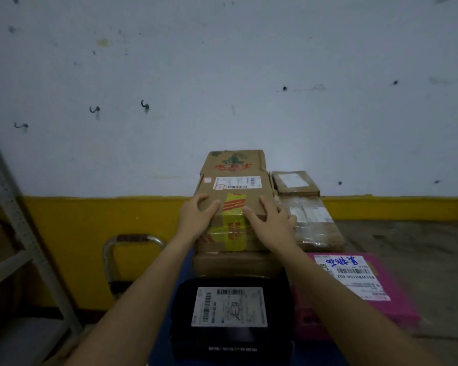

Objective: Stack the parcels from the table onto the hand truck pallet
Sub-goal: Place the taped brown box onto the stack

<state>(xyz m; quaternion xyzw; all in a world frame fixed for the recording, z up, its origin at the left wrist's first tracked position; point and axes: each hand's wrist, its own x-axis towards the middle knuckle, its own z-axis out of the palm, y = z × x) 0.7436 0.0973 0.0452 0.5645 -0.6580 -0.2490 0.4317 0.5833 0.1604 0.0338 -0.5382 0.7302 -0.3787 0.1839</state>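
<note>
Both hands rest on the near end of a cardboard parcel sealed with yellow-and-red tape and bearing a white shipping label. The left hand wraps the near left corner, fingers over the top face and palm against the side; the right hand lies flatter on the near right top edge, fingers spread. The grip of each hand is pressed onto the parcel rather than clenched. The parcel sits on top of another brown box, with taped cardboard parcels just beside it on the right. Nearer the camera lie a black parcel with a white label and a pink parcel. The hand truck's metal handle stands to the left.
</note>
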